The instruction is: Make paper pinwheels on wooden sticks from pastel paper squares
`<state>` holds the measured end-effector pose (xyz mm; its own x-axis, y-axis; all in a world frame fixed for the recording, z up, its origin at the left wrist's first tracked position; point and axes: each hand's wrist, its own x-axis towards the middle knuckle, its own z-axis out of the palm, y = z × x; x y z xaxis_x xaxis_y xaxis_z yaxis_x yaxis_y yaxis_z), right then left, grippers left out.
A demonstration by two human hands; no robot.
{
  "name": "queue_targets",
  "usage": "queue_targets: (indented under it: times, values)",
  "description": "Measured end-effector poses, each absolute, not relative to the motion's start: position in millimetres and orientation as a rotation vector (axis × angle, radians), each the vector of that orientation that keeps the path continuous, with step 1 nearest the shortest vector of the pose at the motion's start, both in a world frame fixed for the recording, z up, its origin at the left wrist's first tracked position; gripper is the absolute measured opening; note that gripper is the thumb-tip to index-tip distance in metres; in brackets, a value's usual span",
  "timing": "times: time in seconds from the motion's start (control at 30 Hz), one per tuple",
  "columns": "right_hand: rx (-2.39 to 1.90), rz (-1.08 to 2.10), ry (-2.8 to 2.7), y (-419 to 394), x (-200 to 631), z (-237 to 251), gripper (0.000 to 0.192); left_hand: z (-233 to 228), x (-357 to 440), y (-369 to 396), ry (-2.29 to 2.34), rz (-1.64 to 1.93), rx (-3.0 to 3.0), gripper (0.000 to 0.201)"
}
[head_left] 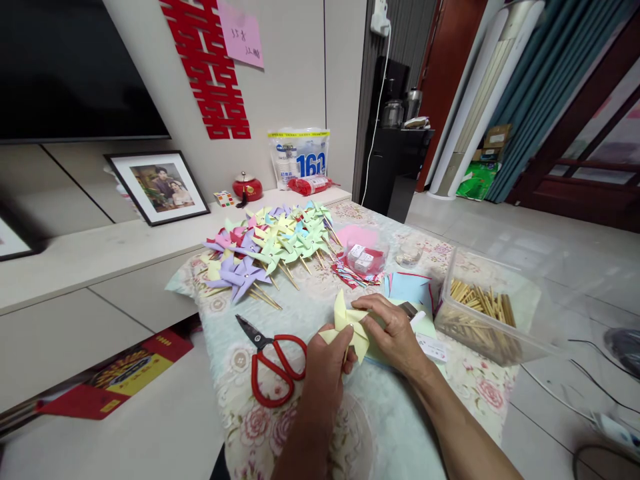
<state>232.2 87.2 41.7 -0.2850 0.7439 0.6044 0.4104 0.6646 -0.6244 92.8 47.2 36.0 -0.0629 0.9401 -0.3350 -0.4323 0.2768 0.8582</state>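
Yellow pinwheel (349, 325) pinched by left hand (325, 363) and right hand (395, 333); clear tub (453, 273) holds sticks (480, 303).

On the worktop (320, 300) I saw the scissors (270, 360) lying left of my hands, the heap of pinwheels (270, 243) behind them, and the tub of sticks (483, 310) to the right.

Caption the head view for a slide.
Left hand and right hand hold a pale yellow paper pinwheel beside red-handled scissors.
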Motion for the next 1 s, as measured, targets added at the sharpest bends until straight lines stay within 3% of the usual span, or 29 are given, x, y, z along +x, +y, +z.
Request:
queue_targets:
  times: [0.5, 0.8, 1.0]
  values:
    - [-0.885, 0.609, -1.863, 91.8, 234.2, 39.2, 0.015, 24.0, 90.6, 47.3, 1.142, 1.218, 0.661, 0.027]
    - [-0.869, 0.602, -1.918, 89.3, 233.7, 45.8, 0.015, 23.1, 90.2, 47.2, 1.153, 1.235, 0.636, 0.028]
    - [-0.963, 0.559, -1.873, 86.2, 231.7, 43.1, 0.025, 25.8, 91.5, 48.6, 1.217, 1.264, 0.643, 0.026]
